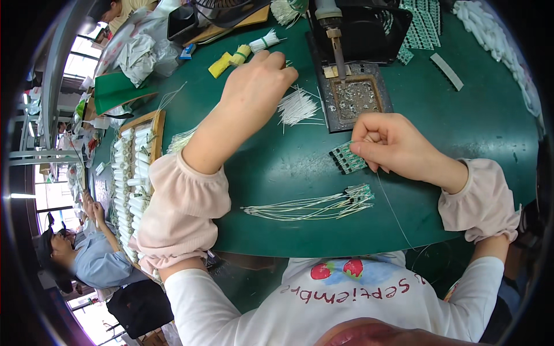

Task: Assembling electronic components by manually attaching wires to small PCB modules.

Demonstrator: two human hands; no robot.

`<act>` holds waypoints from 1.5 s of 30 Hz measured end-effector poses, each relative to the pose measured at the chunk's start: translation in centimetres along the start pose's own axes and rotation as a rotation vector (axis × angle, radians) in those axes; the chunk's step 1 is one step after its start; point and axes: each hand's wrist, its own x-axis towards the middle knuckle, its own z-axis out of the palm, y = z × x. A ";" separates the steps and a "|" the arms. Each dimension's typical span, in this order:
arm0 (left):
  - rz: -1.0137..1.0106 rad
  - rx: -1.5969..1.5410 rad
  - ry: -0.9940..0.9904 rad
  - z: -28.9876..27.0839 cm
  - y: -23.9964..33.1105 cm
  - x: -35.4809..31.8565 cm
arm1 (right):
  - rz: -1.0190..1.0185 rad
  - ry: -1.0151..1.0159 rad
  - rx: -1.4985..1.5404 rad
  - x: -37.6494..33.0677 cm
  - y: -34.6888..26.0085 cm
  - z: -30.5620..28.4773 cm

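Note:
My left hand (254,83) is closed above the far middle of the table, its fingertips turned away, so what they hold is hidden. Just beyond it lie a yellow wire bundle (240,55) and a white wire bundle (265,42). A loose pile of short white wires (298,107) sits to its right. My right hand (389,141) pinches a thin strand of solder wire (388,199) that trails to the table's near edge. Beside its thumb is a green circuit board panel (348,158). Nearer me, boards with long pale wires attached (306,206) lie together.
A soldering iron (337,43) points down over a solder-flecked tray (356,98) between my hands. More green boards (421,26) lie at the far right, near a pale strip (447,71). A wooden-framed rack of white spools (134,167) stands left; another person (92,254) sits beyond it.

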 end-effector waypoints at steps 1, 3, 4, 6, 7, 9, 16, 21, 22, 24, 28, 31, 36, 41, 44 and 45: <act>0.005 -0.002 0.002 0.2 0.0 0.1 | -0.002 -0.003 0.013 -0.1 0.1 0.0; -0.012 -0.017 -0.040 0.3 -0.2 0.2 | -0.010 0.000 0.010 0.0 0.0 0.0; -0.006 -0.020 -0.040 0.0 0.0 0.2 | -0.018 -0.002 0.009 0.0 0.1 0.0; -0.128 -0.250 -0.166 -1.0 0.5 0.3 | -0.028 0.006 -0.002 -0.2 0.4 -0.2; -0.124 -0.247 -0.167 -1.4 0.2 0.5 | -0.043 0.007 -0.017 -0.1 0.4 -0.2; -0.281 -0.470 -0.370 -2.0 -0.3 0.9 | -0.038 0.015 -0.038 0.0 0.2 -0.3; -0.217 -0.092 -0.109 1.5 -4.2 3.7 | -0.004 0.004 -0.064 0.1 0.2 -0.2; -0.254 -0.087 -0.179 2.3 -4.7 4.4 | 0.010 -0.014 -0.053 0.2 0.1 -0.2; -0.243 -0.113 -0.191 2.2 -4.9 4.3 | 0.006 -0.021 -0.066 0.1 0.1 -0.2; -0.227 -0.114 -0.154 1.8 -5.2 3.5 | 0.002 -0.026 -0.059 0.1 0.0 0.1; -0.274 -0.385 0.009 0.7 -4.9 2.0 | 0.026 -0.021 -0.056 0.1 -0.4 -0.1; -0.494 -0.699 0.014 -2.0 -2.1 0.8 | 0.047 -0.032 -0.064 0.1 -0.6 -0.5; -0.295 -0.242 0.115 -0.3 -2.9 0.5 | 0.069 -0.043 -0.044 0.2 -0.9 0.0; -0.227 -0.041 -0.047 2.5 -4.1 2.9 | 0.095 -0.042 -0.023 0.4 -0.7 0.0; -0.207 -0.027 -0.117 2.4 -4.8 3.6 | 0.103 -0.055 -0.008 0.5 -0.6 0.0; -0.185 -0.030 -0.132 2.4 -4.9 3.5 | 0.089 -0.058 -0.013 0.6 -0.4 -0.1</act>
